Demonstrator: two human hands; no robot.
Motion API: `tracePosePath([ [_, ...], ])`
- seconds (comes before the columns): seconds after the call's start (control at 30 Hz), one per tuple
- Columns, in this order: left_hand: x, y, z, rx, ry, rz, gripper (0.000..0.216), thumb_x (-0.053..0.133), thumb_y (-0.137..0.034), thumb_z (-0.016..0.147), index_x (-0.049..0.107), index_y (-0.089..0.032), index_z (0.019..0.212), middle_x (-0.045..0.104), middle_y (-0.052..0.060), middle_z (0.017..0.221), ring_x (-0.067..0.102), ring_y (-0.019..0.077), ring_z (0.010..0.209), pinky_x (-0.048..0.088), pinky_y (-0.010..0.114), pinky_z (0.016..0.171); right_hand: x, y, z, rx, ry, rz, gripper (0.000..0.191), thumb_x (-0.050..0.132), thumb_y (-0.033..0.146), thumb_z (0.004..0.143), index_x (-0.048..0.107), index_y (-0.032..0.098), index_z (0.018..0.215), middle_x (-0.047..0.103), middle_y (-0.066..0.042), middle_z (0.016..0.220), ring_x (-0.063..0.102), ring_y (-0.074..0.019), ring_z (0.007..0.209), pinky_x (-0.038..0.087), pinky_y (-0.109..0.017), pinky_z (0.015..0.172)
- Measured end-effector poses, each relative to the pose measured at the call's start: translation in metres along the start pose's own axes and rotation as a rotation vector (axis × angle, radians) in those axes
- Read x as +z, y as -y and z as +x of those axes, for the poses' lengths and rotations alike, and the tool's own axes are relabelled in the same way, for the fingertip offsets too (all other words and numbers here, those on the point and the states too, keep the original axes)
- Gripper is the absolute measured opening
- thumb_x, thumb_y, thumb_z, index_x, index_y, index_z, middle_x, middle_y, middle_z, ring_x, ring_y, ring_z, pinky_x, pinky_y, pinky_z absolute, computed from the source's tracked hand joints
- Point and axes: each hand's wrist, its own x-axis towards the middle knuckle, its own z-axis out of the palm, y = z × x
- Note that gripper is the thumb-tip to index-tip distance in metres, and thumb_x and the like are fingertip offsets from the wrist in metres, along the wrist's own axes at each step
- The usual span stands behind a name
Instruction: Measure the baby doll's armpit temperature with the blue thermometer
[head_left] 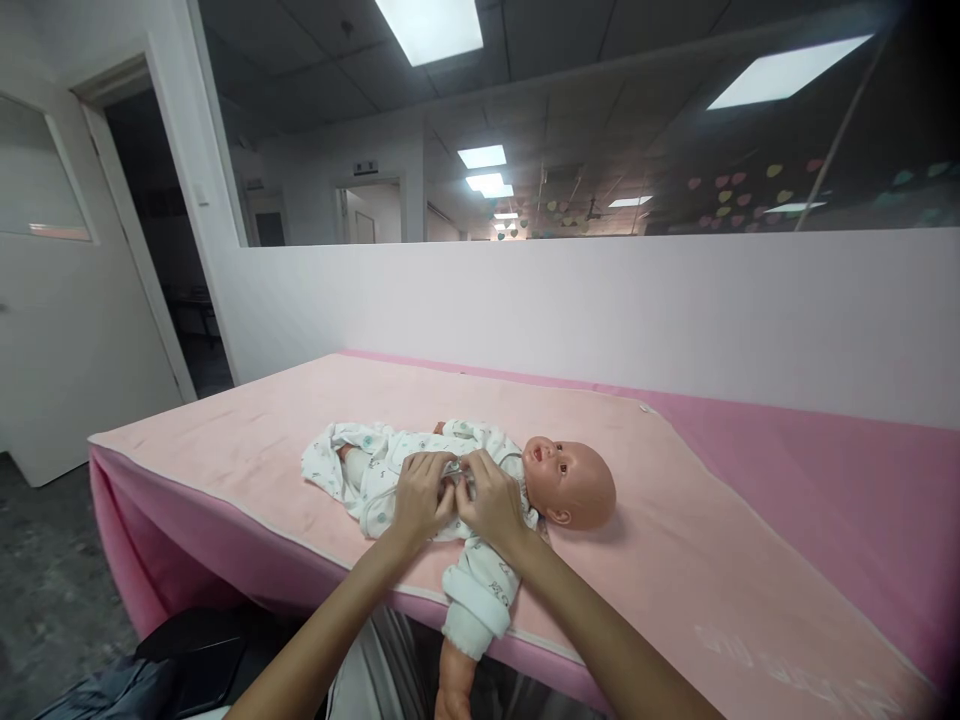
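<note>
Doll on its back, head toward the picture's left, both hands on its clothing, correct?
Not quite: the head camera view shows the doll's head toward the picture's right. The doll does lie on its back, with the left hand and right hand on its clothing.

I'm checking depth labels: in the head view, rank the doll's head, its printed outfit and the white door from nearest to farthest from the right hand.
1. Printed outfit: touched by the right hand.
2. Doll's head: just right of that hand.
3. White door: far left, beyond the table.
</note>
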Motion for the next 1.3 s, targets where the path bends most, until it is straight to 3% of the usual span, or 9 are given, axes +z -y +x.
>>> tracePosePath([
  [0.3, -0.0004, -0.0001, -0.0001, 0.015, -0.007, -0.017, 0.030, 0.044, -0.014, 0.074, 0.055, -0.019, 0.102, 0.061, 0.005, 0.101, 0.052, 0.0204, 0.095, 0.038, 0.036, 0.084, -0.0016, -0.0015, 0.0014, -0.006, 0.069, -0.066, 0.009, 0.044, 0.020, 0.080, 0.052, 0.019, 0.085, 0.054, -0.005, 0.088, 0.050, -0.0150, 0.074, 0.034, -0.024, 0.059],
  [0.6, -0.0036, -0.0028, 0.0010, 0.017, -0.051, 0.018, 0.020, 0.045, -0.021, 0.080, 0.058, -0.019, 0.095, 0.061, 0.005, 0.100, 0.052, 0.0198, 0.095, 0.037, 0.035, 0.084, 0.0015, -0.0057, -0.0028, 0.009, 0.060, 0.069, 0.016, 0.034, 0.023, 0.090, 0.050, 0.019, 0.087, 0.059, -0.004, 0.082, 0.053, -0.0144, 0.074, 0.035, -0.023, 0.061],
  [0.83, -0.0019, -0.0021, -0.0005, 0.017, -0.078, 0.025, 0.019, 0.046, -0.018, 0.078, 0.059, -0.019, 0.093, 0.062, 0.005, 0.097, 0.053, 0.0186, 0.094, 0.039, 0.035, 0.084, 0.0052, -0.0060, -0.0028, 0.018, 0.033, 0.057, 0.018, 0.034, 0.016, 0.088, 0.052, 0.020, 0.087, 0.060, -0.003, 0.078, 0.055, -0.0149, 0.072, 0.037, -0.024, 0.060],
  [1.03, 0.0015, 0.0005, -0.0015, 0.059, -0.053, 0.031, 0.024, 0.046, -0.016, 0.076, 0.059, -0.020, 0.095, 0.061, 0.006, 0.099, 0.054, 0.0196, 0.094, 0.039, 0.036, 0.084, 0.0051, -0.0060, -0.0040, 0.025, -0.013, 0.153, 0.023, 0.036, 0.015, 0.086, 0.056, 0.020, 0.095, 0.063, -0.004, 0.082, 0.058, -0.0158, 0.080, 0.043, -0.026, 0.071],
  [1.3, -0.0012, -0.0005, 0.0000, 0.024, -0.089, 0.037, 0.016, 0.046, -0.017, 0.075, 0.057, -0.018, 0.087, 0.061, 0.007, 0.098, 0.054, 0.0212, 0.094, 0.039, 0.037, 0.084, 0.0077, -0.0058, -0.0031, 0.070, -0.041, 0.196, 0.021, 0.040, 0.017, 0.084, 0.060, 0.019, 0.089, 0.065, -0.004, 0.081, 0.058, -0.0155, 0.078, 0.045, -0.027, 0.072],
])
